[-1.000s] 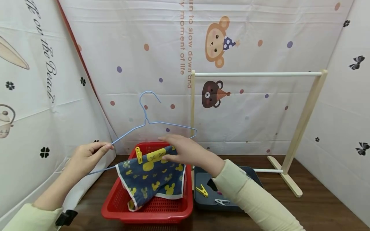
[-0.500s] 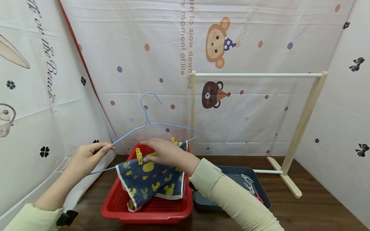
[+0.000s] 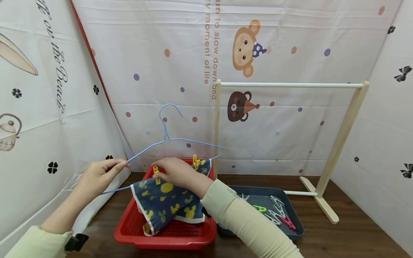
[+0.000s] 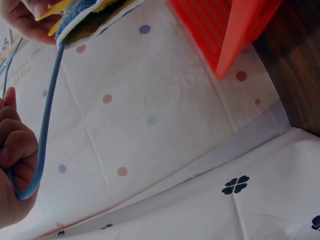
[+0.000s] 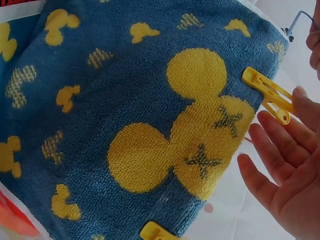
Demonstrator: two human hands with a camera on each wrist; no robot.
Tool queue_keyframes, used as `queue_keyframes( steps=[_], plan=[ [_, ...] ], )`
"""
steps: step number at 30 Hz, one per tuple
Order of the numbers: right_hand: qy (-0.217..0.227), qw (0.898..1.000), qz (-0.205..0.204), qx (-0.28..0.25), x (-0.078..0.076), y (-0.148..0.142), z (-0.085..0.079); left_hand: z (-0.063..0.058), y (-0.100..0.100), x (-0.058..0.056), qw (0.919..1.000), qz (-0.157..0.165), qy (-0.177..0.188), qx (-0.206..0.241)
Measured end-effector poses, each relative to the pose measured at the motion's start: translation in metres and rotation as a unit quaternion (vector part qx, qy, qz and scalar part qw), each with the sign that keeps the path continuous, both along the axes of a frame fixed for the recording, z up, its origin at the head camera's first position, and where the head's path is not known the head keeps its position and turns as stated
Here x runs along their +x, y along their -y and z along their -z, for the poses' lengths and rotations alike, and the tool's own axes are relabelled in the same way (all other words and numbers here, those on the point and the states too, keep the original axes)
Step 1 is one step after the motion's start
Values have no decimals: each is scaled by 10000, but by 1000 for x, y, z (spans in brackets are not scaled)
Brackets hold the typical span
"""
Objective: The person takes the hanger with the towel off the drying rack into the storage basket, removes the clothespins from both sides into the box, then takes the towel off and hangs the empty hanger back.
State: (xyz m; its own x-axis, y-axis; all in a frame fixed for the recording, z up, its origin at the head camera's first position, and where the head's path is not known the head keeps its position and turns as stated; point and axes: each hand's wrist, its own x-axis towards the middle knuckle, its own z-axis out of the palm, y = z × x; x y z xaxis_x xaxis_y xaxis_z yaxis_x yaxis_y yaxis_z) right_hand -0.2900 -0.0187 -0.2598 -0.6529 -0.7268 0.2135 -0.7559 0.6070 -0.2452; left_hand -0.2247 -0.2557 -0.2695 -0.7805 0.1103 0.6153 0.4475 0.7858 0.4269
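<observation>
A blue wire clothes hanger is held up over the red basket, its hook pointing up. My left hand pinches its left arm. Over the lower bar hangs a navy towel with yellow mouse-head shapes and white edging. Two yellow clothespins clip the towel's top edge; my right hand pinches the left clothespin by its handle end between thumb and forefinger, the forefinger partly hidden. The other clothespin sits toward the towel's right end. In the left wrist view, the left hand's curled fingers wrap the hanger's end.
Beneath the towel stands the red basket. To its right, a dark grey tray holds several white, green and pink clothespins, partly behind the right sleeve. A wooden rack with a white top rail stands at the back right.
My right hand has moved left along the towel's top edge, from the right clothespin to the left one, and now pinches it. The left hand and hanger have hardly moved.
</observation>
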Motion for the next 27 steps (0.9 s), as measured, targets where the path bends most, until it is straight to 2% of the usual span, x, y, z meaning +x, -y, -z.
queue_keyframes(
  steps=[8,27],
  plan=[
    [-25,9995,-17,-310,-2,1,3,1,0,-1,10000,44,-8,19],
    [-173,9978,63,-636,-1,2,6,1,-1,-1,10000,-18,65,-54]
  ],
)
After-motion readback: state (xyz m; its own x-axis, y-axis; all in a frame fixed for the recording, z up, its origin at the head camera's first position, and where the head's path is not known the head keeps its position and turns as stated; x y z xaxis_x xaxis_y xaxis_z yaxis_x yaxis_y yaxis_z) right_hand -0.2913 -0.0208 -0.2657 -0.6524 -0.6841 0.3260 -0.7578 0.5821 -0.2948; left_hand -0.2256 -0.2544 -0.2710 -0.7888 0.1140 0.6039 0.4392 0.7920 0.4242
